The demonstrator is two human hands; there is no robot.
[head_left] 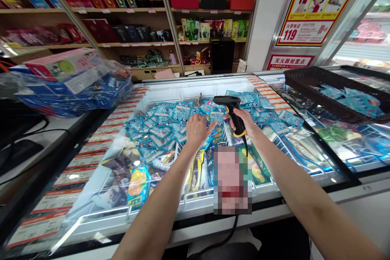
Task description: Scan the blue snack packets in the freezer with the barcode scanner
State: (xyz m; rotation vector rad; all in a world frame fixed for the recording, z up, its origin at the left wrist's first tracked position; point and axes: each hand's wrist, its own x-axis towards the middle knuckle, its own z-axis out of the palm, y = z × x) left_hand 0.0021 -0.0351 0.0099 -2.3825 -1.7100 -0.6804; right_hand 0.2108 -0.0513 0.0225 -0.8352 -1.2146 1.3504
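My right hand (243, 122) is wrapped round the handle of a black and yellow barcode scanner (238, 124). The scanner's head points left over the packets, and its cord hangs down below the grip. My left hand (197, 130) lies palm down on a spread of small blue packets (161, 121), with fingers stretched out. Its thumb reaches to the edge of one blue packet (216, 117) with a white barcode label, beneath the scanner's head. All these packets rest on the glass top of a freezer (122, 174). A pixelated patch covers part of the glass nearest me.
At right, a dark brown basket (304, 85) holds more blue packets. Plastic-wrapped boxes (76, 85) are stacked at left, beside cables. Price labels (88, 146) line the freezer's sides, and wrapped goods show through the glass. Shelves of goods (128, 10) stand behind.
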